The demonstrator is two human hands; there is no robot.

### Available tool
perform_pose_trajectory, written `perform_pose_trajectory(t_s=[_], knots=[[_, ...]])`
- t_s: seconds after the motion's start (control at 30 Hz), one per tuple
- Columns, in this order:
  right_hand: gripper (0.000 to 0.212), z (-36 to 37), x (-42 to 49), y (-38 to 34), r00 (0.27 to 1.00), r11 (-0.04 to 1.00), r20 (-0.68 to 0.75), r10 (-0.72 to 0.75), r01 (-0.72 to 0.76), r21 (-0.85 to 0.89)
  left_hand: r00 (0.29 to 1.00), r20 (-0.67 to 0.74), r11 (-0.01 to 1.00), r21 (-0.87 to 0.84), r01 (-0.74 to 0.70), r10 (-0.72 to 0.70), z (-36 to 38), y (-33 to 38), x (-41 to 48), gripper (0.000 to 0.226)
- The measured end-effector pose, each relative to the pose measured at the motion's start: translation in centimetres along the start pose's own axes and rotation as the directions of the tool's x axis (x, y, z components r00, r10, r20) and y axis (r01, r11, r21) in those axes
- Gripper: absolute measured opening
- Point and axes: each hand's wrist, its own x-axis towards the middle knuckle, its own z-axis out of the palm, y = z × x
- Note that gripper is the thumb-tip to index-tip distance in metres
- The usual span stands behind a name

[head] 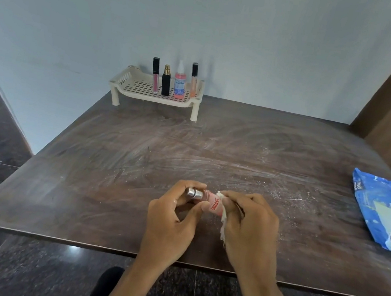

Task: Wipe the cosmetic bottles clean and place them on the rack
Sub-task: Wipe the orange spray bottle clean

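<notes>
- A pink bottle (209,200) with a silver cap is gripped sideways by the left hand (173,217).
- A white wipe (223,217) is pinched against it by the right hand (250,223).

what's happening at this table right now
A person is cleaning a small pink bottle with a silver cap. The left hand grips it at the cap end, while the right hand presses a white wipe against its body. Four other bottles stand upright on the rack at the far side of the table. A blue wipes pack lies to the right.
</notes>
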Motion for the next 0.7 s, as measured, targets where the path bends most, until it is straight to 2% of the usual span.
perform_pose_trajectory(t_s=[0.1,0.17,0.3,0.37,0.4,0.57,0.63,0.7], knots=[[0.017,-0.3,-0.8,-0.8,0.997,0.985,0.019,0.073,-0.075,0.154,0.999,-0.048,0.999,-0.028,-0.026,0.025,0.4,1.0,0.5,0.027],[0.017,-0.5,-1.1,-1.1,0.984,0.941,0.081,0.159,-0.176,0.287,0.993,-0.071,0.995,0.046,-0.088,0.091,0.5,1.1,0.9,0.029],[0.017,-0.8,-1.5,-1.6,0.922,0.713,0.224,0.315,-0.385,0.586,0.982,-0.013,0.967,0.177,-0.182,0.188,0.1,0.6,1.0,0.03],[0.016,-0.9,-1.5,-1.7,0.911,0.63,0.194,0.363,-0.393,0.67,0.981,-0.002,0.97,0.15,-0.193,0.196,0.0,0.2,0.9,0.032],[0.016,-1.0,-1.5,-1.7,0.913,0.623,0.165,0.374,-0.379,0.685,0.981,0.006,0.973,0.128,-0.193,0.194,0.0,0.2,0.8,0.033],[0.018,-1.5,-1.0,-2.8,0.95,0.671,0.123,0.286,-0.291,0.682,0.981,0.108,0.974,0.143,-0.177,0.162,-0.2,0.0,0.3,0.039],[0.019,-1.5,-1.2,-3.2,0.971,0.764,0.099,0.217,-0.232,0.602,0.981,0.106,0.969,0.171,-0.179,0.163,-0.4,-0.5,0.2,0.032],[0.019,-1.1,-1.5,-3.5,0.984,0.854,0.035,0.174,-0.169,0.493,0.979,0.101,0.964,0.186,-0.191,0.175,-0.6,-0.9,0.3,0.039]])
